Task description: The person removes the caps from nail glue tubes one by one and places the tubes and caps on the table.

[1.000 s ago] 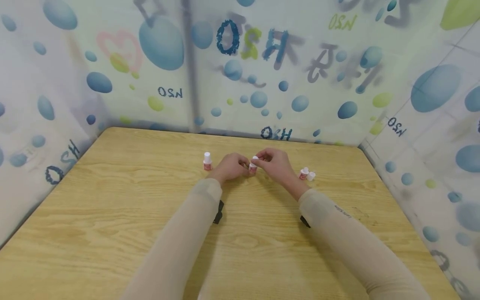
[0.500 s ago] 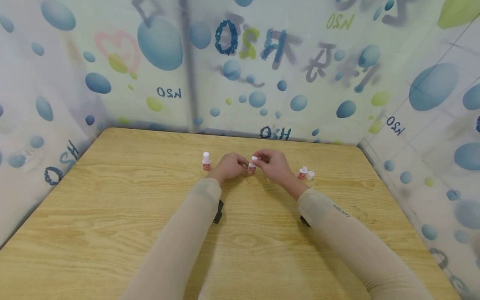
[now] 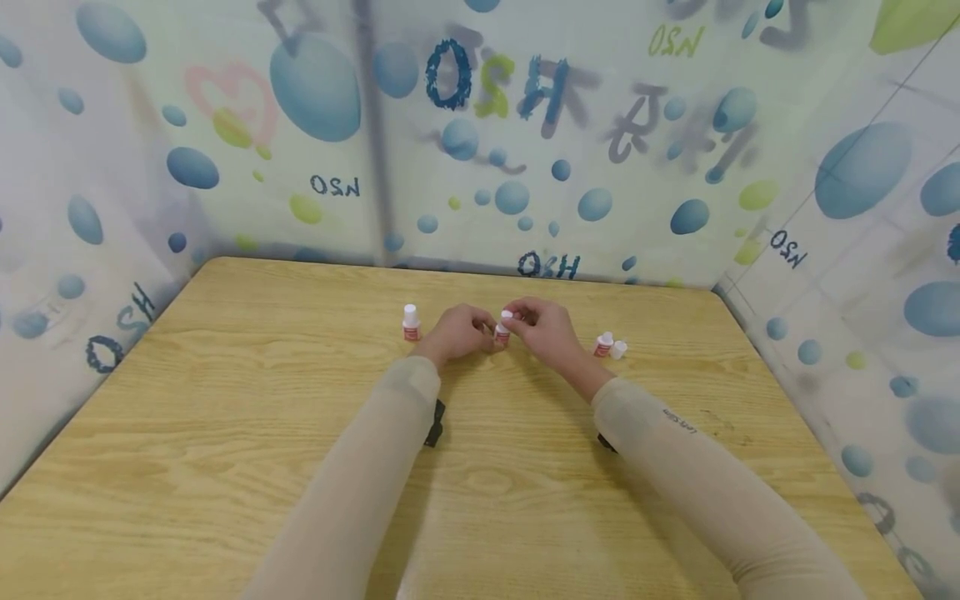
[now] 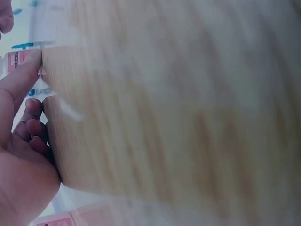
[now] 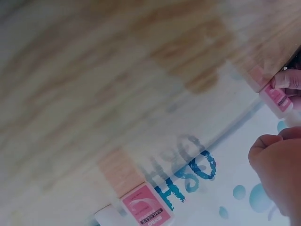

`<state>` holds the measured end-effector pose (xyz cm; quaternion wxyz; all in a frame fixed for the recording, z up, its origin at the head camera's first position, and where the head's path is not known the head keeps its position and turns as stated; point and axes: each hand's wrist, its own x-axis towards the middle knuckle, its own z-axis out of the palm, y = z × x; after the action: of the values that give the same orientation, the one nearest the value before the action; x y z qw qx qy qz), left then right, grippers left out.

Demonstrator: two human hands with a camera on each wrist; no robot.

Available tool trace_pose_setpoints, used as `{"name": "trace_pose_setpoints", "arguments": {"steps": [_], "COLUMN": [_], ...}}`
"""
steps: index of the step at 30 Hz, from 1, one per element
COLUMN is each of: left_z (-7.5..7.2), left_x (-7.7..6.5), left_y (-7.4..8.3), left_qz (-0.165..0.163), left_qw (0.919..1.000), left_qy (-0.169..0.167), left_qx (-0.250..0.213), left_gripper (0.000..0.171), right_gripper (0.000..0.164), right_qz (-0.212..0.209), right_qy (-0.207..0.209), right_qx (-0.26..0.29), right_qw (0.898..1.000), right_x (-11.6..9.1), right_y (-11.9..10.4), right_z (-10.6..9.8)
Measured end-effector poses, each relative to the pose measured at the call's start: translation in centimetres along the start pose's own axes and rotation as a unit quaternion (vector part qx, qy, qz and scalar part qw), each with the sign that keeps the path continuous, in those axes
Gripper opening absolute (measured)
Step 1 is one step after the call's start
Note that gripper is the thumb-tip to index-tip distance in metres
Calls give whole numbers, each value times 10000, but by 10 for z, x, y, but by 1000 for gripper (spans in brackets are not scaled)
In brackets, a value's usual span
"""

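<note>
A small nail glue bottle (image 3: 502, 337), white with a pink label, stands upright on the table between both hands. My left hand (image 3: 459, 332) steadies it low down between thumb and finger; the other fingers lie loosely curled in the left wrist view. From the right, my right hand (image 3: 546, 330) pinches the white cap (image 3: 506, 315) at the bottle's top. Whether that cap is loose cannot be made out. In the right wrist view, the held bottle (image 5: 277, 100) shows near the right edge, with the right hand (image 5: 278, 169) below it.
A capped nail glue bottle (image 3: 411, 325) stands left of the hands. To the right, another bottle (image 3: 603, 346) stands uncapped beside a loose white cap (image 3: 618, 350). The wooden table (image 3: 480, 500) ends at patterned curtain walls (image 3: 480, 208) behind and at both sides.
The head view has shifted slightly. Both hands stay at the same bottle, the left at its body and the right at its cap, with hardly any visible movement.
</note>
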<state>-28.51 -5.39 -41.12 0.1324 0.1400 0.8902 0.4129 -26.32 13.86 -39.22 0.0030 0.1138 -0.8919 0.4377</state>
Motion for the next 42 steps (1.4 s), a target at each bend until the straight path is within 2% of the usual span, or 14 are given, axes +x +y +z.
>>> {"name": "trace_pose_setpoints", "arguments": {"steps": [9,22,30,36,42], "left_z": [0,-2,-1,-1,0], "left_x": [2,1,3,5,6], "left_y": [0,2,2,0,0], "left_qz": [-30,-189,-222,-261,-335], "left_qw": [10000,9998,9997,9996,9994], "left_qy": [-8,-66,-81,-67,-103], "left_qx": [33,43,63,72,39], "left_gripper": [22,28,27,27,28], "right_gripper": [28,26,29,33,30], "right_qz": [484,624,543,601,674], "right_qy": [95,-69,-346,-515,-510], "right_qx": [445,686,1216,1644,1710], "right_qw": [9978,9957,9905,9832,9816], "right_x": [-3,0,4,2,1], "right_y": [-4,-1,7,5,4], "right_z": [-1,-1,-3,-4,-3]}}
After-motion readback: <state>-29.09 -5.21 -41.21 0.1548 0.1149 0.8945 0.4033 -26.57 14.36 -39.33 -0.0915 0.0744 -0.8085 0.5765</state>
